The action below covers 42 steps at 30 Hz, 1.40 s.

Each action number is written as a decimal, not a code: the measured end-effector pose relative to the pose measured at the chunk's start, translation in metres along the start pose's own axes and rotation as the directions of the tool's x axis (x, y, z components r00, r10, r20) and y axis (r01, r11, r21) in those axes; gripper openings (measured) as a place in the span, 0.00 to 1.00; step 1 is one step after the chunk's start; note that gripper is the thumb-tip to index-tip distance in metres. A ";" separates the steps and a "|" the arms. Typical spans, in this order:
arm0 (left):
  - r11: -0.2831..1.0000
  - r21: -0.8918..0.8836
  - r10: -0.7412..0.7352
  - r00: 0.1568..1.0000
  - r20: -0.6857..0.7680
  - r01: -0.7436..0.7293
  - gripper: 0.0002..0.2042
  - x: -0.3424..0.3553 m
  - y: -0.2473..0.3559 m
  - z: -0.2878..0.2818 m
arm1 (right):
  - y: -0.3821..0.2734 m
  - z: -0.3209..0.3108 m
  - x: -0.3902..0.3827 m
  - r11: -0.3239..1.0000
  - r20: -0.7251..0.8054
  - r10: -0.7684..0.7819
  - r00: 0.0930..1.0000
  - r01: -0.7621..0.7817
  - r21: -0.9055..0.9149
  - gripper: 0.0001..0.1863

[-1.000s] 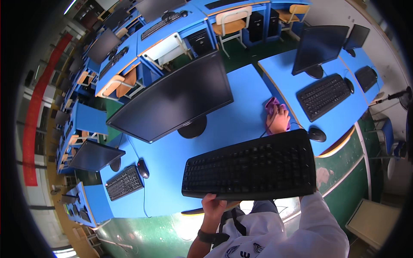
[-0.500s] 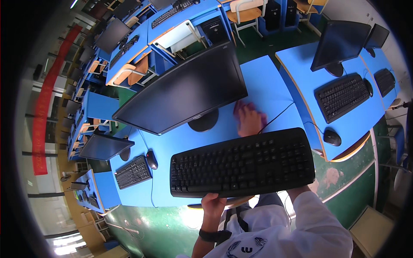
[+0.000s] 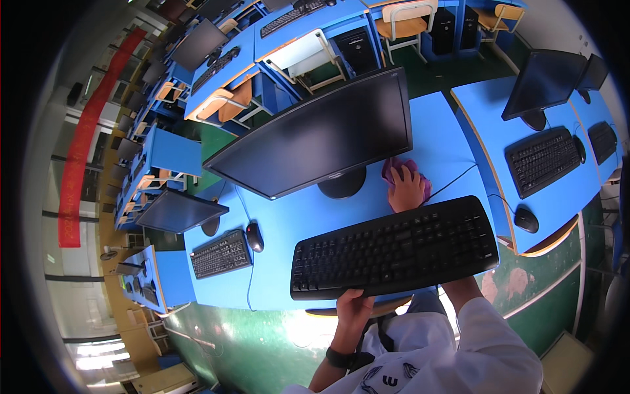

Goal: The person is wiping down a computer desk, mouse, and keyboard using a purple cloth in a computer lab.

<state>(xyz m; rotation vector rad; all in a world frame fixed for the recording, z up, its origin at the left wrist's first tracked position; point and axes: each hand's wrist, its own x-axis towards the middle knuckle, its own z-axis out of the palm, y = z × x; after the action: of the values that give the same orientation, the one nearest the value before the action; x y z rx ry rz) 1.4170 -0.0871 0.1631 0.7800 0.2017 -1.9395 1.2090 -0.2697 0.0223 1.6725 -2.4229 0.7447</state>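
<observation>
A black keyboard (image 3: 394, 249) is held up above the desk, slightly tilted, with my left hand (image 3: 354, 310) gripping its near edge. Beyond the keyboard, my right hand (image 3: 407, 188) presses a purple cloth (image 3: 398, 168) onto the blue desk (image 3: 289, 236). The keyboard hides part of my right forearm. A cable (image 3: 454, 180) runs across the desktop to the right of the cloth. Just left of my right hand stands a large black monitor (image 3: 321, 134) on a round base (image 3: 342, 184).
To the left on the same desk are a second keyboard (image 3: 222, 254), a black mouse (image 3: 254, 237) and a smaller monitor (image 3: 182, 210). A neighbouring desk at right bears a keyboard (image 3: 541, 161), a mouse (image 3: 525, 220) and a monitor (image 3: 543, 85). Wooden chairs (image 3: 401, 27) stand farther back.
The view has shifted, so the scene sits farther right in the picture. My right hand and the cloth stay near the monitor base; my left hand still holds the keyboard.
</observation>
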 end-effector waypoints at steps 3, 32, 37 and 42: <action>0.993 0.017 -0.116 0.986 -0.118 0.119 0.20 0.019 0.029 -0.006 | -0.010 0.007 -0.011 0.999 0.071 -0.014 0.997 0.010 0.052 0.30; 0.460 0.599 0.350 0.754 0.556 -0.655 0.06 0.030 0.067 0.013 | -0.242 0.045 -0.134 0.358 0.199 -0.915 0.351 0.478 0.802 0.23; 0.065 0.675 0.326 0.655 0.682 -0.735 0.08 0.031 0.055 0.009 | -0.224 0.032 -0.167 0.048 -0.024 -0.960 0.278 0.252 0.967 0.13; 0.345 0.641 0.270 0.726 0.632 -0.686 0.14 0.031 0.032 0.002 | -0.124 -0.017 -0.150 0.277 0.266 -0.961 0.078 0.204 0.939 0.11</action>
<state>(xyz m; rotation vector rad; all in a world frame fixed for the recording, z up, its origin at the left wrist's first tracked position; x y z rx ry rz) 1.4340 -0.1269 0.1520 0.8495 -1.2767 -1.4369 1.3762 -0.1683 0.0252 3.9427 -0.8131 0.7421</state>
